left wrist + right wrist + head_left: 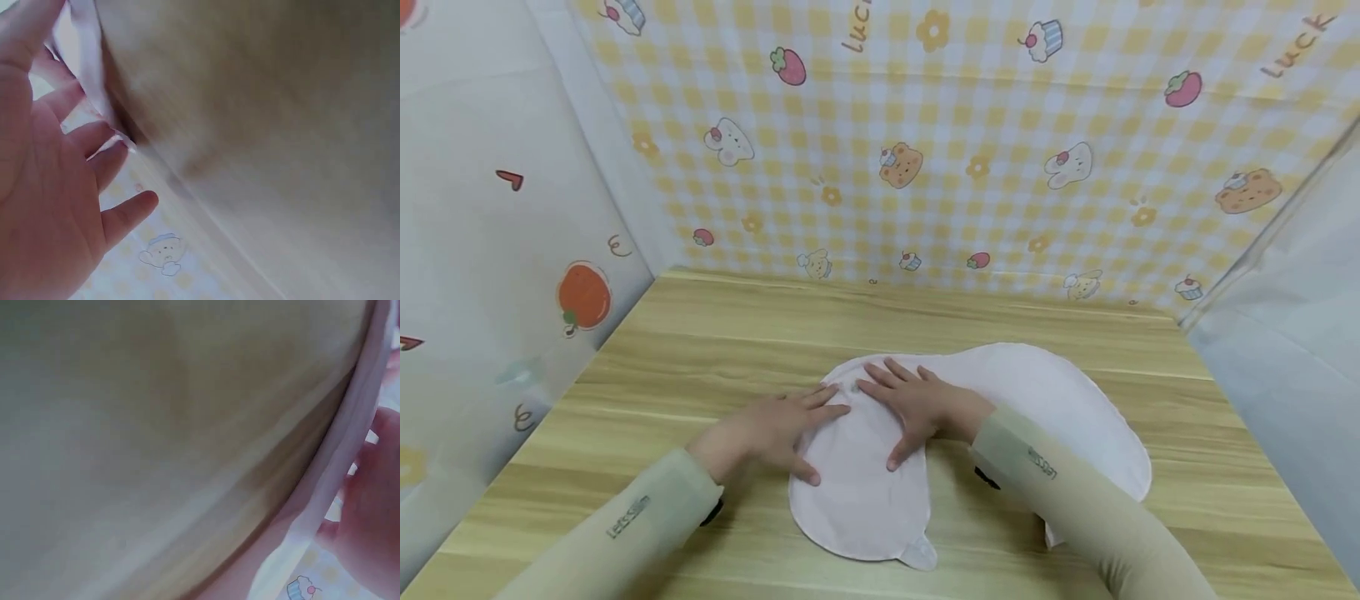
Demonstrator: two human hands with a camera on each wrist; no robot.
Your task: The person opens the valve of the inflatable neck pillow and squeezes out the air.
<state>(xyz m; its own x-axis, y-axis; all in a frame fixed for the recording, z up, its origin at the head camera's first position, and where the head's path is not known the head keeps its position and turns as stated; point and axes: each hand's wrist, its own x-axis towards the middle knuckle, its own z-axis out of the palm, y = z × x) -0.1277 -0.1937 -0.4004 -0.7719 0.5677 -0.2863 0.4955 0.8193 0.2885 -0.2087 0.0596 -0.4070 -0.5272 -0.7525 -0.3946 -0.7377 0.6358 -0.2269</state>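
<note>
A pale pink, flat cloth piece (857, 500) curves like an arch over the table, with a seamed edge and a small tab at its lower left end. My left hand (775, 429) rests with spread fingers on the left edge of that cloth. On the upper part of the same lobe lies my right hand (921, 404), its fingers spread toward the left hand. The fingertips of both hands come close together near a small crease. In the left wrist view, the left hand (56, 181) touches the cloth's edge with straight fingers. Part of the cloth is hidden under the right forearm.
The cloth lies on a wood-grain table (700, 333). Behind it hangs a yellow checked curtain (955, 108) with cartoon prints. White printed sheeting (482, 250) stands on the left, and a pale sheet (1292, 308) on the right.
</note>
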